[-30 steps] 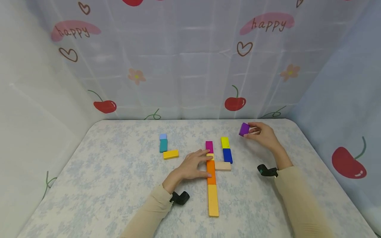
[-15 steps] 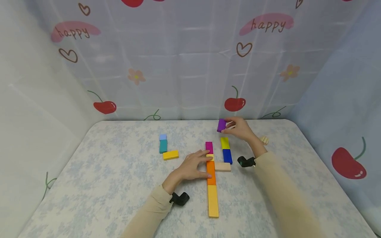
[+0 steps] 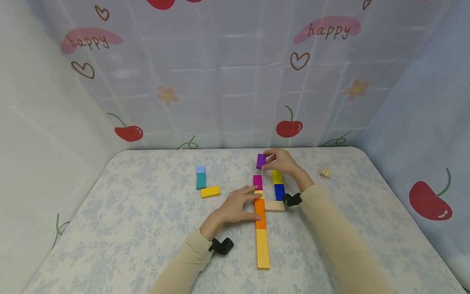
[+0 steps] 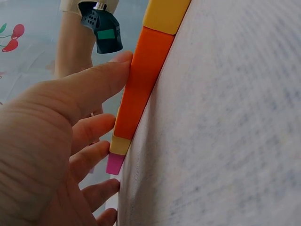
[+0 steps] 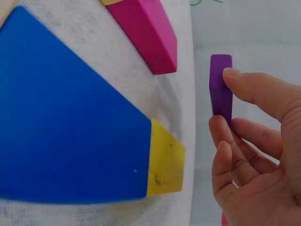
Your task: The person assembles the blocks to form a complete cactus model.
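Note:
My right hand (image 3: 282, 161) pinches a purple block (image 3: 261, 161) between thumb and fingers, above the far end of a line of blocks; the right wrist view shows the purple block (image 5: 221, 87) apart from the others. That line runs magenta block (image 3: 258, 182), pale yellow block (image 3: 259, 194), orange block (image 3: 260, 214), long yellow-orange block (image 3: 262, 249). Across the line's left side lies my left hand (image 3: 236, 205), fingers spread, its thumb touching the orange block (image 4: 146, 77). Beside the line are a beige block (image 3: 274, 206), a blue block (image 3: 279, 192) and a partly covered yellow block (image 3: 277, 177).
Left of the line lie a light blue block (image 3: 200, 169), a teal block (image 3: 201, 181) and a golden yellow block (image 3: 210, 192). A small striped cream piece (image 3: 325, 173) sits at the far right. A printed curtain (image 3: 227, 81) hangs behind the table.
My right hand has carried the purple block leftward, from the right of the yellow block to beyond the magenta one. The striped piece has come into view. My left hand stays put.

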A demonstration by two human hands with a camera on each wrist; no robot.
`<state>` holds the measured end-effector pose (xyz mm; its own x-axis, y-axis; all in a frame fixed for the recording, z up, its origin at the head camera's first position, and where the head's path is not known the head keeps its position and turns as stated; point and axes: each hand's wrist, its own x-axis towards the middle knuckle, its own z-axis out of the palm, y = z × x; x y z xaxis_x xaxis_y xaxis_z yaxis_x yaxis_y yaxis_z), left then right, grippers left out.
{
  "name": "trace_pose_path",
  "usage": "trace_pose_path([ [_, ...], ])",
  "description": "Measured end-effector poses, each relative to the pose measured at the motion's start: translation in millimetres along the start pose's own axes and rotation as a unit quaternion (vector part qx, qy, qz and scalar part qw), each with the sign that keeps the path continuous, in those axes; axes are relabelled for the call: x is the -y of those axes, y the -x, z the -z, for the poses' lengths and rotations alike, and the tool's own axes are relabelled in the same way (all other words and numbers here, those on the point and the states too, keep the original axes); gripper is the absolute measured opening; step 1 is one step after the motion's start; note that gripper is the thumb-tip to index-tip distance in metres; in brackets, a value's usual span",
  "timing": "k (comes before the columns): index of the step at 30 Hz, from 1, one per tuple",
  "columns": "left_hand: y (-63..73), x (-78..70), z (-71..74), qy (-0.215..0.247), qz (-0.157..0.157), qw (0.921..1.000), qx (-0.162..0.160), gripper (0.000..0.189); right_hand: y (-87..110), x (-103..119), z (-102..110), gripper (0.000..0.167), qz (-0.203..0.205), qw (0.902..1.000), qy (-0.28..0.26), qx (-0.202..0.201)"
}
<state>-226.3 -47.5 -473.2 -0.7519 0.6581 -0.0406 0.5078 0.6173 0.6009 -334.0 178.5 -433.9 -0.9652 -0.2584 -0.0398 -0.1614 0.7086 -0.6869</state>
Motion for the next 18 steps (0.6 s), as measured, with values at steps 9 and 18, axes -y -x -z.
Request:
trace_pose_path([
  [9,0.6,0.0,0.7,-0.001,-0.003,1.0000,0.001,0.067,-2.8,3,-6,0.059,0.004,0.9994,0.014,0.030],
  [18,0.9,-0.2,0.9,-0.003,-0.004,1.0000,0.000,0.067,-6.4,0,-11,0.060,-0.002,0.9981,0.017,0.059],
])
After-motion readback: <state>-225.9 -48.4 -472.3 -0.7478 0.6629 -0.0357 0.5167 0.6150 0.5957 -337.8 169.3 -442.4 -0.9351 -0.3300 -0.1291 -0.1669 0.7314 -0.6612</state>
